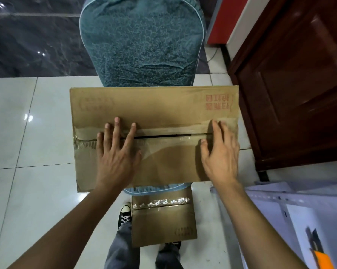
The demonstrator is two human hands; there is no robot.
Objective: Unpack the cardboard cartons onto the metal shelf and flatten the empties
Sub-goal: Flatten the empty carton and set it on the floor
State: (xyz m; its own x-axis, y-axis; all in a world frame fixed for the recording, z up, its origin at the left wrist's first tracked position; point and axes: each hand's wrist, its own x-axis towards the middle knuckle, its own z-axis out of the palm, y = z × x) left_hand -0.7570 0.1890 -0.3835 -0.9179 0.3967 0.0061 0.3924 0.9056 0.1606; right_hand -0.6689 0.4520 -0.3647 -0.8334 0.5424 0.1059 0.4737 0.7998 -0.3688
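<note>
Directly behind the large carton (154,105) rises the back of a chair (142,41) in a teal patterned cover, and the carton lies on its seat, overhanging it on both sides. To the right stands a dark wooden cabinet (299,94), near the carton's right end. Lower right, part of the pale metal shelf (280,199) shows, with an orange and black cutter (319,255) lying on it. On the white tiled floor (37,171), a smaller carton (163,224), its top taped, sits below the chair's front edge between the person's feet; one black-and-white shoe (125,212) is just beside its left edge.

The large carton lies flat with its long axis running left to right across the view. Its top flaps meet in a seam (163,136) along that axis, which gapes as a thin dark slit along the middle. Clear tape, wrinkled and partly torn, clings on both sides of it. Red print on the far right corner reads upside down.

Both forearms reach forward and down. The left hand (116,158) lies palm-down across the seam near the left end, its fingers (116,129) straight and spread wide. The right hand (220,154) rests near the right end, fingers (216,131) straight and close together over the far flap, thumb at the seam. Neither hand grips anything.
</note>
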